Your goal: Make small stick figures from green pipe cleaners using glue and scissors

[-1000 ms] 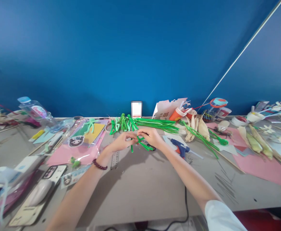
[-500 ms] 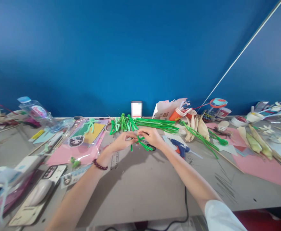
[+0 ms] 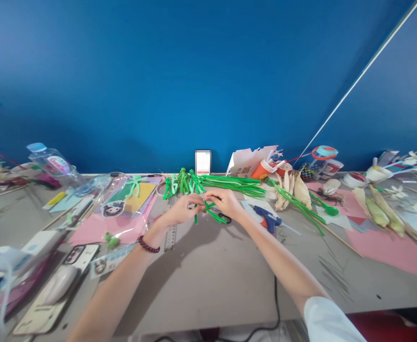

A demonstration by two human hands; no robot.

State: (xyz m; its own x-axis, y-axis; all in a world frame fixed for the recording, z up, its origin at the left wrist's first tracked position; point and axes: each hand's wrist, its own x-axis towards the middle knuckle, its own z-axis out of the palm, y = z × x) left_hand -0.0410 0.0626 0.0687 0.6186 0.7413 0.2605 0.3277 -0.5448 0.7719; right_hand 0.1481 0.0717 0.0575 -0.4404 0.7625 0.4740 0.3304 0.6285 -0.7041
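Observation:
Green pipe cleaners (image 3: 216, 216), crossed and bent together, are held between my two hands above the table. My left hand (image 3: 185, 208) pinches them from the left, and a short green end hangs below its fingers. From the right, my right hand (image 3: 224, 202) grips the same piece close to the crossing. Fingertips of both hands nearly meet and hide the joint. Just behind stand several twisted green pipe-cleaner figures (image 3: 183, 182), beside a long bundle of green pipe cleaners (image 3: 233, 184) lying along the wall.
A blue glue gun (image 3: 270, 218) lies right of my right hand, with more green stems (image 3: 299, 205) and dried husks (image 3: 301, 190) beyond. Left are a clear bag of coloured paper (image 3: 137, 197), a ruler (image 3: 170, 237), a bottle (image 3: 56, 164) and a white mouse (image 3: 61, 284). A phone (image 3: 203, 162) leans on the wall.
Both hands stay almost in place. The green pipe cleaners between them have shifted slightly, their crossing sitting a little differently at the fingertips.

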